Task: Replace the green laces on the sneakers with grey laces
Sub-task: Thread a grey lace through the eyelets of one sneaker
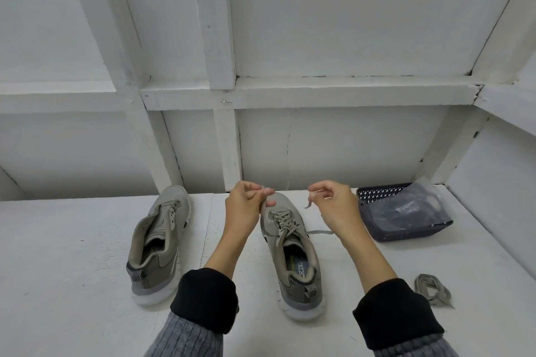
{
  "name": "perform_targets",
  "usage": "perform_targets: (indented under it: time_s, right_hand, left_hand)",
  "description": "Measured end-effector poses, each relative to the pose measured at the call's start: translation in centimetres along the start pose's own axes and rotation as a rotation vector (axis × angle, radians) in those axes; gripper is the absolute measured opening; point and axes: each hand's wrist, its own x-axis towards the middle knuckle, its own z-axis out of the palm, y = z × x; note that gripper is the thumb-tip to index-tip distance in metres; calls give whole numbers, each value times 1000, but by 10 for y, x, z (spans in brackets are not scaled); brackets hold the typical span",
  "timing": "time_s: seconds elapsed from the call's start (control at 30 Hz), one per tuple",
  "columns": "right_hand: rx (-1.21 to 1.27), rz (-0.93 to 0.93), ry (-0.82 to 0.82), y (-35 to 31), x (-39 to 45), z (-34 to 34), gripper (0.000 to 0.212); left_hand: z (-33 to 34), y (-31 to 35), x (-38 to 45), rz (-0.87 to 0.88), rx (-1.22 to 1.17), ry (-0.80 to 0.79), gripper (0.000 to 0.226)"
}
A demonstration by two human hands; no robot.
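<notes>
Nearest, right sneaker (pixel 293 258) — laced, soft flat lace (pixel 285 219); left hand (pixel 246 206) and right hand (pixel 333 206) each pinching, seemingly, a limp lace end — best held near tips.

White table (pixel 72 255), dark woven basket (pixel 412 233) holding clear plastic bag (pixel 406 209), white panelled wall (pixel 333 23)

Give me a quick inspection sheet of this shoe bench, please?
Surface: white table, painted.
Job's things: left sneaker unlaced; right sneaker laced, ends pulled out; loose lace bundle at right.
Clutter: dark basket holding a plastic bag.
Hands: left hand pinches one lace end over the toe; right hand pinches the other.
Cables: nothing seen.
Surroundings: white panelled wall with beams.
</notes>
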Motion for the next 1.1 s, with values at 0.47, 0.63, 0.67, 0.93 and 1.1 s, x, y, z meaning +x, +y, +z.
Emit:
perform_targets:
  time_s: [0.47,0.63,0.67,0.93,1.1]
  right_hand:
    - [468,375,-159,11,-11,20,36]
    - [564,430,-91,18,-11,26,13]
    - [563,460,-99,18,-11,26,16]
    - [515,535,-231,14,-13,28,54]
    - [768,410,-99,17,-9,31,15]
  left_hand:
    - [10,-17,-10,347,344,-259,4]
    - [5,-23,-11,294,328,-316,7]
    - [4,-24,-11,291,317,-314,6]
    - [8,-23,-14,353,144,-225,12]
    - [2,-23,-12,168,228,-402,17]
